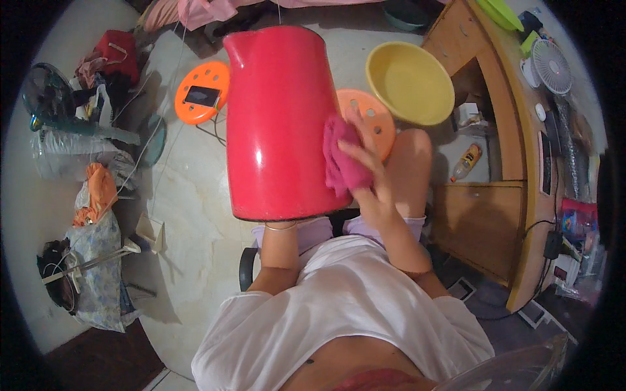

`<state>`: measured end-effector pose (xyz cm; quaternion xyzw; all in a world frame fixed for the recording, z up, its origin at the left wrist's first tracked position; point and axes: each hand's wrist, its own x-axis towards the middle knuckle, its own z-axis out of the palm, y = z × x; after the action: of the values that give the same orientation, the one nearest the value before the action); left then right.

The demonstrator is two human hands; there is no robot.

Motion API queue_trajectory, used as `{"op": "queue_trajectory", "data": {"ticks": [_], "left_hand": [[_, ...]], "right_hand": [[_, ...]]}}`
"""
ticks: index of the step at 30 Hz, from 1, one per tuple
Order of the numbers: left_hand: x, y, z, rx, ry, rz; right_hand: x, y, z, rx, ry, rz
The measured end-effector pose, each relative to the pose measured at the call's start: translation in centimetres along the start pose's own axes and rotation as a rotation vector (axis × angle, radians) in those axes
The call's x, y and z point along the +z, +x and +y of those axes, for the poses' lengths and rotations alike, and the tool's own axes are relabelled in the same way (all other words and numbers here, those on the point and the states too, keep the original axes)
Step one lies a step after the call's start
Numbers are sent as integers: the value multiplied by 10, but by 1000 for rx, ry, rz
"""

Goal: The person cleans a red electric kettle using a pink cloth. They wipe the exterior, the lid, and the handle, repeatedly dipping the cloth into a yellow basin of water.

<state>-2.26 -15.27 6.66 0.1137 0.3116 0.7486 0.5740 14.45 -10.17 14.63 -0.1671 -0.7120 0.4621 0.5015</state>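
Observation:
A large red electric kettle body [281,122] with a spout at its upper left is held up before me. My right hand [368,161] presses a bunched magenta cloth [345,159] against the kettle's right side. The left forearm goes up behind the kettle's bottom edge, with a thin bracelet at the wrist; my left hand itself is hidden by the kettle. Behind the kettle, an orange round stool [205,115] carries a smartphone [202,96], and a paler orange stool [384,122] shows to the right.
A yellow plastic basin [411,83] stands beyond the paler stool. At right, a wooden desk [479,229] bears a small white fan [551,66]; a bottle [466,162] lies beneath. Bags, clothes and a dark fan [49,93] line the left side. Thin cords hang at upper left.

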Motion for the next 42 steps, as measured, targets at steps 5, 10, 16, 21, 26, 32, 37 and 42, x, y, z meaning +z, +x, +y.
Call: {"op": "queue_trajectory", "data": {"ticks": [5,10,16,21,26,32,37,42], "left_hand": [[3,8,-3,-10,6,-1],[-4,12,-9,-19,7,-2],[-5,21,-12,-28,-8,-12],[-1,26,-13,-41,-23,-23],[2,28,-13,-49,-35,-49],[0,37,-12,-47,-57,-65],[-1,32,-8,-38,-65,-72],[4,25,-6,-54,-77,-83]], "right_hand": [[-22,75,34,75,44,165],[-23,86,42,427,290,307],[-16,-5,17,396,192,193],[-28,3,-9,113,-281,-63],[-41,81,18,56,-313,49],[-37,87,14,56,-320,-44],[-34,35,-30,-169,-616,-372],[-30,67,-39,-161,-775,-416]]}}
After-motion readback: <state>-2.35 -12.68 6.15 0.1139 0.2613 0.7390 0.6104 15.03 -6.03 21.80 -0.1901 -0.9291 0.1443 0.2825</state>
